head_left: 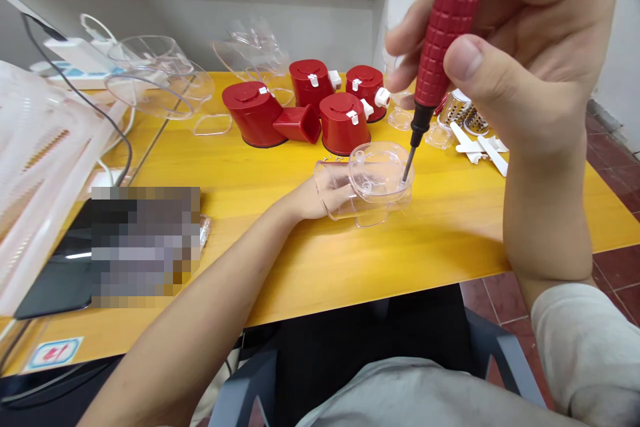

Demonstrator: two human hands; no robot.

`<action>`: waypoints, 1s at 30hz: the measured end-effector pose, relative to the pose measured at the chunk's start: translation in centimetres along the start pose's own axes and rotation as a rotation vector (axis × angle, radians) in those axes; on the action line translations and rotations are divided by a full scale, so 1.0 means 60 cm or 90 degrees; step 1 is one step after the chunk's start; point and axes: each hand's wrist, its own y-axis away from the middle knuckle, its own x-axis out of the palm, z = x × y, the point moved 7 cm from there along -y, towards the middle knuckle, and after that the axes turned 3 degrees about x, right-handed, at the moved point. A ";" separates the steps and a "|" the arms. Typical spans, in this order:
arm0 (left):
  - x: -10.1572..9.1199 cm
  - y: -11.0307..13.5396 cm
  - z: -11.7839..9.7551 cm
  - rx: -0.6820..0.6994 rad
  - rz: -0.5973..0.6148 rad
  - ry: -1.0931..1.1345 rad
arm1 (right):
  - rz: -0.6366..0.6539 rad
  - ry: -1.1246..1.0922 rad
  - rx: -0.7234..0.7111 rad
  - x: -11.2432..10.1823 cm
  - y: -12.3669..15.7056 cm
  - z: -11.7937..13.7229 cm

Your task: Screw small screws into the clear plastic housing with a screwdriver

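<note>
A clear plastic housing (373, 180) rests on the yellow table (450, 227), and my left hand (327, 193) reaches inside it and grips it from the left. High at the top right, my right hand (505, 33) is closed round a screwdriver (440, 47) with a red ribbed handle and black cap. The thin shaft slants down and its tip sits at the right rim of the clear housing.
Several red plastic bases (345, 121) stand behind the housing. Clear bowls (155, 77) sit at the back left. Metal grater drums (463, 110) and white parts (483, 145) lie at the right. A white basket (35, 167) and a dark tablet (60, 280) are at the left.
</note>
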 end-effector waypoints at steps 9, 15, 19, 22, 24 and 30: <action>0.000 -0.001 -0.019 -0.021 0.025 -0.033 | -0.056 0.099 -0.032 -0.006 0.000 -0.001; 0.002 -0.001 -0.014 -0.011 0.014 -0.028 | -0.011 0.030 -0.012 0.000 -0.001 -0.004; 0.003 -0.001 -0.013 -0.006 0.000 -0.014 | 0.041 -0.019 -0.030 0.001 -0.004 -0.005; 0.002 0.000 -0.016 -0.024 -0.001 -0.034 | 0.028 0.027 -0.080 -0.004 -0.005 -0.004; 0.002 0.000 -0.020 -0.033 0.006 -0.039 | 0.007 0.064 -0.088 -0.006 -0.005 -0.006; -0.001 -0.001 -0.019 -0.041 0.008 -0.051 | -0.016 0.101 -0.094 -0.003 -0.004 -0.005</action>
